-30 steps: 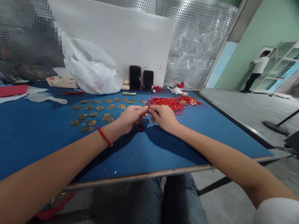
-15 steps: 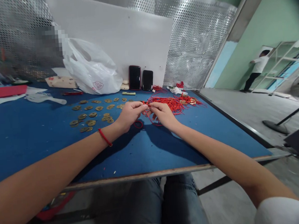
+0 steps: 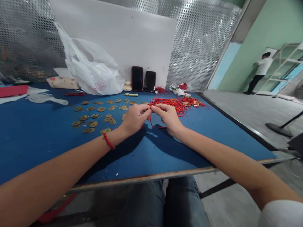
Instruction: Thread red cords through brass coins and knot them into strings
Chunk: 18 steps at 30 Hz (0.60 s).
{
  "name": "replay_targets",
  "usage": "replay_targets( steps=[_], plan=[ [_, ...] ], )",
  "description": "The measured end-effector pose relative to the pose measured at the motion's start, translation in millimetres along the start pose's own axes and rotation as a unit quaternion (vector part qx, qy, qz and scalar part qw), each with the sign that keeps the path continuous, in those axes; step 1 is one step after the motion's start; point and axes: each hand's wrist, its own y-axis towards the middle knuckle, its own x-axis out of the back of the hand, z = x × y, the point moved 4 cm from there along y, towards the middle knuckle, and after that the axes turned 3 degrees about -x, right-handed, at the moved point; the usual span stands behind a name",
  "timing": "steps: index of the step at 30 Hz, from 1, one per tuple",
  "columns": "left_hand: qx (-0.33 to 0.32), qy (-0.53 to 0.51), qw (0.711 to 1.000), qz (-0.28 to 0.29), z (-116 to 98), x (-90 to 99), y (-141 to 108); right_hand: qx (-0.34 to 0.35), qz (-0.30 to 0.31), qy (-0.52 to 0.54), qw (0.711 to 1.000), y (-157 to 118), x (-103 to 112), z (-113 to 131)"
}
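Note:
Between my two hands runs a thin red cord (image 3: 154, 127), with a loop of it hanging below the fingers. My left hand (image 3: 135, 118), a red braided bracelet (image 3: 108, 141) on its wrist, pinches the cord between thumb and forefinger. Close against it, my right hand (image 3: 168, 117) pinches the cord too, fingertips nearly touching the left ones. The bit between the fingertips is too small to make out. Just behind the hands lies a tangled heap of red cords (image 3: 175, 105). Brass-coloured coins with holes (image 3: 93, 124) are spread in small groups to the left.
On the blue table (image 3: 40, 141) stand a white plastic bag (image 3: 95, 72) and two dark phones (image 3: 137, 78) leaning on a white board (image 3: 120, 29). More red cords with coins (image 3: 192, 102) lie at the right. A person (image 3: 260, 71) stands by a shelf far right.
My left hand has turned slightly and the fingertips have drawn closer together. The cord loop below the right hand hangs wider, and the small loop under the left hand is now mostly hidden.

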Motion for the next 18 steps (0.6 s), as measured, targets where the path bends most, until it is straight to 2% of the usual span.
replay_targets(
  steps=[11,18],
  plan=[
    [-0.047,0.094,0.994,0.026,-5.3,-4.4,-3.4,0.033,-0.052,-0.038,0.997,4.4,4.6,-3.5],
    [-0.004,0.108,0.994,-0.020,-1.7,2.1,-3.7,0.020,-0.061,-0.037,0.997,7.0,6.9,-2.3]
  ],
)
